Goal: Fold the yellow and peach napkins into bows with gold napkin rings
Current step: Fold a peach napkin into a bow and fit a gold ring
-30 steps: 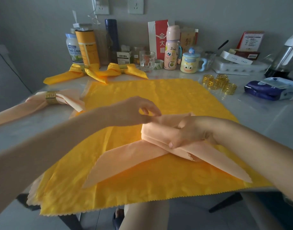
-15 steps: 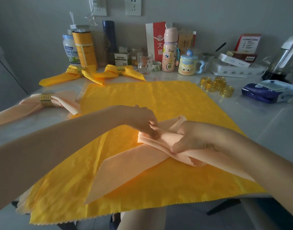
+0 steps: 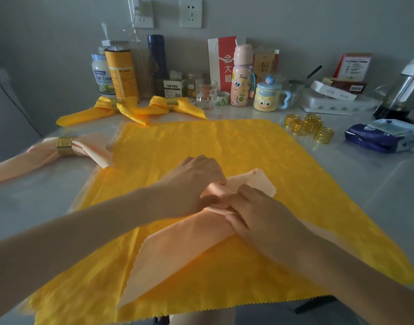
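- Head view looks down along both bare forearms, which reach in from the near edge and meet over the middle of the bench (image 3: 356,184).
- The left hand (image 3: 194,181) comes in from the near left, knuckles up. Its fingers are curled down and its thumb is tucked under, gripping the bunched centre of the peach napkin (image 3: 178,249).
- The right hand (image 3: 255,212) comes in from the near right, back of the hand up. Its fingers are bent over the same bunched centre, holding it just beside the left hand; the two hands touch there.
- From that grip, one long pointed tail of the peach napkin runs toward the near left. A shorter folded loop sticks out on the far right, behind the right hand.
- The peach napkin lies on top of a yellow napkin (image 3: 201,146), which is spread flat across the bench with its zigzag edge hanging over the near side.
- Loose gold napkin rings (image 3: 306,127) sit in a cluster on the bench just past the yellow napkin's far right corner.
- A finished peach bow (image 3: 37,158) with a gold ring round its middle lies at the left.
- Two yellow bows (image 3: 140,109), also ringed, lie at the far left in front of jars and bottles.
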Demonstrator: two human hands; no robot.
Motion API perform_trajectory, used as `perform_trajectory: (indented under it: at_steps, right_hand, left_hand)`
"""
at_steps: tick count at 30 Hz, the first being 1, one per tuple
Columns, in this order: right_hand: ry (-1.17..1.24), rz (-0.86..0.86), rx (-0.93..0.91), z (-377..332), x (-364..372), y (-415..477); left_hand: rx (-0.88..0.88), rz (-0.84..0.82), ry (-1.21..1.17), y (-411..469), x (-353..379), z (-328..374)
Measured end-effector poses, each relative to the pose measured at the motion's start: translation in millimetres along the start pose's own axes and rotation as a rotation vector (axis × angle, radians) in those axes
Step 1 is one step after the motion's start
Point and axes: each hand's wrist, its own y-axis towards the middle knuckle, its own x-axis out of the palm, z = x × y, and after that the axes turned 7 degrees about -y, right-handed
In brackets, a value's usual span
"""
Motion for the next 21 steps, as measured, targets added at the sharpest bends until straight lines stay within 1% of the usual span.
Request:
perform_trajectory:
  at_steps: [1,2,3,5,6,8,9,10,13,14,15,16,18,19,20,21]
  right_hand:
    - [0.01,0.007,0.007,0,3,1]
    - [0.024,0.019,0.009,1,4,1]
    - [0.042,0.029,0.005,1,3,1]
    - [0.046,0.049,-0.026,4,3,2]
    - [0.029,0.035,-0.043,6,4,3]
    - [0.003,0.046,-0.072,8,5,4]
    - [-0.029,0.047,-0.098,8,3,5]
    - [-0.046,0.049,-0.105,8,0,6]
    - [-0.087,0.118,-0.117,8,-1,10]
    - [-0.034,0.075,-0.096,9,3,10]
    - [0.034,0.039,-0.069,10,6,9]
    - [0.091,0.037,-0.054,11,8,8]
    - [0.183,0.048,-0.03,13,8,8]
    - [0.208,0.018,-0.022,14,8,8]
    - [0.243,-0.028,-0.015,16,8,7]
    - [0.286,-0.06,-0.007,17,6,7]
  left_hand:
    - [0.034,0.022,0.056,-11,0,7]
    - [0.018,-0.028,0.099,-20,-1,17]
    - [-0.036,-0.136,0.108,-29,-1,27]
    - [-0.111,-0.235,0.092,-45,7,37]
    - [-0.137,-0.252,0.073,-50,7,41]
    - [-0.141,-0.206,0.056,-54,9,37]
    - [-0.127,-0.181,0.1,-55,12,31]
    - [-0.163,-0.179,0.107,-52,7,30]
    - [-0.138,-0.117,0.056,-49,7,30]
    - [-0.11,-0.118,0.026,-48,11,29]
    - [-0.138,-0.177,-0.038,-47,9,30]
    - [-0.164,-0.195,-0.079,-43,5,31]
    - [-0.194,-0.083,-0.178,-31,-5,28]
    - [-0.207,-0.02,-0.231,-25,-8,24]
    - [-0.214,0.013,-0.26,-17,-10,19]
    - [-0.217,0.004,-0.282,-10,-9,15]
